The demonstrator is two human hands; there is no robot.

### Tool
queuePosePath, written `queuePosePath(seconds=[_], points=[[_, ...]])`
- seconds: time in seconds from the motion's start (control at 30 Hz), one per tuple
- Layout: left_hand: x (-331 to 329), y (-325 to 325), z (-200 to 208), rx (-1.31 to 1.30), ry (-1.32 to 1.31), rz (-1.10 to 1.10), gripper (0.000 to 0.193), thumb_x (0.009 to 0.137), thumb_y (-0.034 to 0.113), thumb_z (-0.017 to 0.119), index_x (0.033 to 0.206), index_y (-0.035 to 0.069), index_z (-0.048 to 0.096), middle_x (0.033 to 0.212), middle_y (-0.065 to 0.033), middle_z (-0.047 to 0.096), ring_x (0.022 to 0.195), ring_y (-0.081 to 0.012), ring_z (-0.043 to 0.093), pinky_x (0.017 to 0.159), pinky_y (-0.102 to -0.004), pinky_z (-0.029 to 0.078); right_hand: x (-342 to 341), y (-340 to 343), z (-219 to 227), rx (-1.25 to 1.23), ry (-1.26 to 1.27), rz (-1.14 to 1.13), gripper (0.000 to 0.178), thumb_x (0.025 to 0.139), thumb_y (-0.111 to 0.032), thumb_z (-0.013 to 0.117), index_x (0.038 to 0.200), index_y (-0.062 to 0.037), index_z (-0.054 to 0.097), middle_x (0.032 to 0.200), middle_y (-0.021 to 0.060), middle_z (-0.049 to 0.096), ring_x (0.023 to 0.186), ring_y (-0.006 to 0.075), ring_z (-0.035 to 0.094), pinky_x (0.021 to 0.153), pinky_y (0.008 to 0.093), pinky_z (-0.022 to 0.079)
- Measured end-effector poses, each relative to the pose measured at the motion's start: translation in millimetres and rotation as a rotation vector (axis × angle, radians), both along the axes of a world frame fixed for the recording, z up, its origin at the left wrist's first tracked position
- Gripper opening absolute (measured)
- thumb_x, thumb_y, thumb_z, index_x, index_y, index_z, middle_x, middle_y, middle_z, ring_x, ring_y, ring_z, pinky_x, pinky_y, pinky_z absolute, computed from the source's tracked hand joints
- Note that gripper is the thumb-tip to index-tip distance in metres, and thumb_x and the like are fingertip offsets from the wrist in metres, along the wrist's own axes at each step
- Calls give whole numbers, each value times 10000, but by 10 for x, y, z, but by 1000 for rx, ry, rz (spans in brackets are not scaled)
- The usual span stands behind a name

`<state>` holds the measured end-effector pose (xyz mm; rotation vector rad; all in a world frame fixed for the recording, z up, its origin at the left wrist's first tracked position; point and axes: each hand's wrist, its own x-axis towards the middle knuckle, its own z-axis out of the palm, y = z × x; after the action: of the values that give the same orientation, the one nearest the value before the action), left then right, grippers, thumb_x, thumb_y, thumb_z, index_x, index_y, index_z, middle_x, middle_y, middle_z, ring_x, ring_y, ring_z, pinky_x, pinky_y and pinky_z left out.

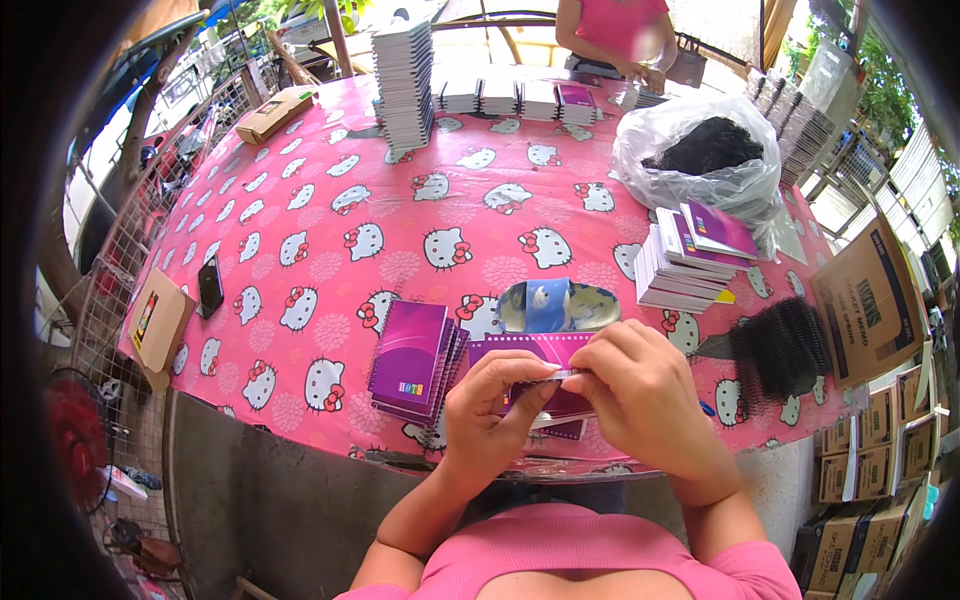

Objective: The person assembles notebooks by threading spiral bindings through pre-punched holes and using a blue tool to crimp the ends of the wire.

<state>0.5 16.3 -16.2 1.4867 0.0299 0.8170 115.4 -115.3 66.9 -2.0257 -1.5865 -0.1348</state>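
Close to the table's near edge, my left hand (492,408) and my right hand (638,398) meet with thumbs and fingers pinched together. Between them is a purple notepad (535,346) with a row of punched holes along its far edge. The fingers cover much of it, and whether they also pinch a wire cannot be made out. Left of my left hand lies a stack of purple spiral-bound notepads (408,352). Just beyond the hands rests a blue patterned slipper (560,306). A pile of unbound notepads (690,262) stands beyond my right hand.
Black spiral wires (782,350) lie at the right, beside a cardboard box (872,300). A plastic bag (650,150) holds more black wires. A tall notepad stack (403,85) stands far back. A phone (210,287) lies left. Another person (615,35) works across the table.
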Motion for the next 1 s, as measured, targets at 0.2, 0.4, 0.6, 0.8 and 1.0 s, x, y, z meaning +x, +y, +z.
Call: queuePosePath(seconds=[0.2, 0.4, 0.6, 0.8, 1.0], points=[[11, -80, -71, -189, -38, 12, 319, 841, -126, 661, 1109, -1, 543, 1066, -112, 607, 1001, -157, 602, 928, -309, 487, -30, -238, 385, 100, -69, -138, 304, 793, -300, 712, 863, -23, 607, 836, 125, 612, 835, 323, 626, 723, 411, 494], [45, -118, -106, -208, -88, -1, 344, 841, -131, 654, 1115, 14, 504, 1061, -102, 611, 1003, -162, 614, 1041, -379, 437, 65, -88, 298, -237, -94, 33, 618, 715, -474, 746, 1073, 18, 637, 976, 185, 681, 900, 357, 668, 767, 402, 531], [-43, -105, -40, -142, -44, 35, 316, 827, -131, 671, 1093, -9, 554, 1073, -104, 613, 1043, -172, 614, 1001, -352, 471, 81, 166, 198, -432, -102, 97, 550, 742, -438, 736, 1019, 25, 635, 936, 167, 687, 880, 330, 675, 759, 403, 532], [-95, -32, -58, -140, -21, 97, 348, 804, -153, 679, 1129, -29, 656, 1117, -118, 639, 1012, -156, 625, 864, -271, 530, -45, 61, 244, -188, -110, 113, 517, 745, -388, 736, 1032, 21, 603, 956, 152, 670, 904, 318, 654, 759, 409, 518], [-55, -39, -32, -195, -9, 94, 338, 787, -158, 691, 1099, -26, 685, 1081, -114, 662, 963, -147, 642, 801, -265, 551, -49, 92, 225, -63, -99, 126, 483, 761, -388, 739, 995, 11, 600, 902, 142, 670, 818, 318, 649, 741, 415, 525]])
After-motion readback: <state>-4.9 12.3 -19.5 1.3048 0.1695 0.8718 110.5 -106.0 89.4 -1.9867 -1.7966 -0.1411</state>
